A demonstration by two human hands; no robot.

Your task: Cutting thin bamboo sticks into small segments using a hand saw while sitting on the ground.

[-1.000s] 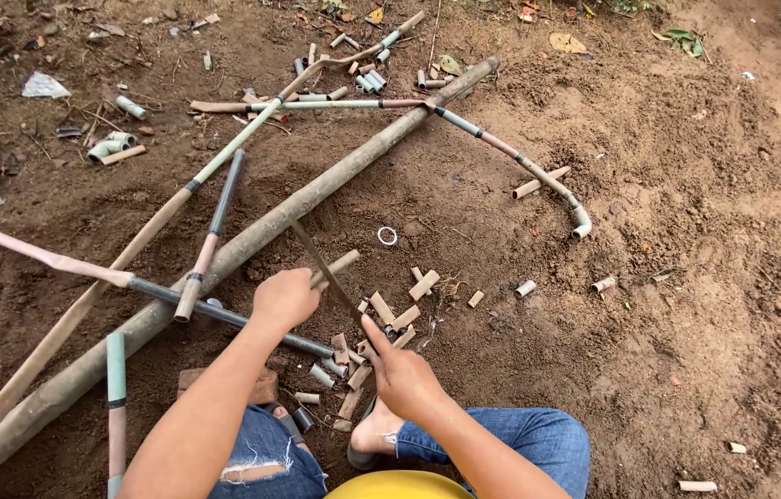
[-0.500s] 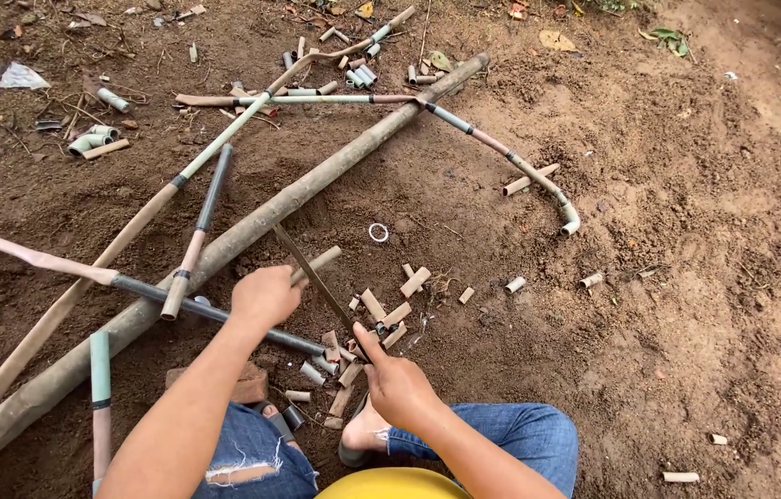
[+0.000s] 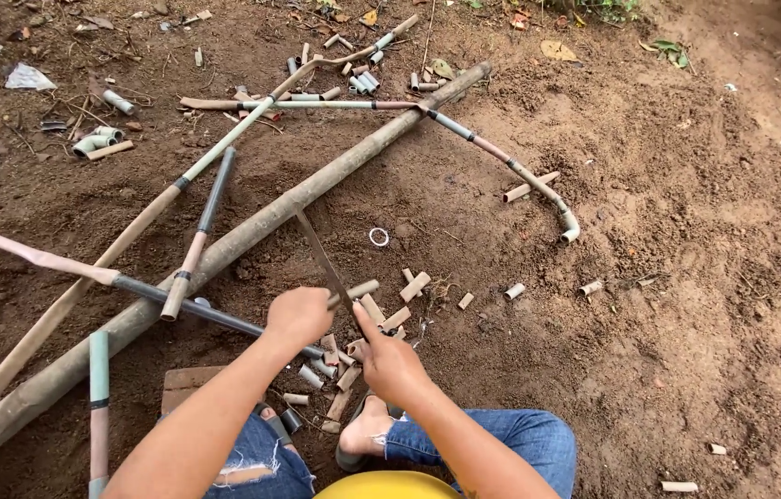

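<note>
- Bamboo piece [image 3: 353, 293] sits crosswise just past my hands, near the middle of the dirt ground [image 3: 686, 277].
- My left hand [image 3: 298, 316] has its fingers closed around the near end of the saw blade [image 3: 317, 249]; my right hand [image 3: 389, 362] pinches the piece with its fingers curled.
- Many cut stubs [image 3: 414, 286] lie around, so I judge the cutting well underway.
- Farther off, the long bamboo pole [image 3: 317, 189] and thin canes [image 3: 215, 157] lie uncut.

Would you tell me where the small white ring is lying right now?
In the head view the small white ring lies on bare soil just right of the long bamboo pole, beyond the blade and both hands.
</note>
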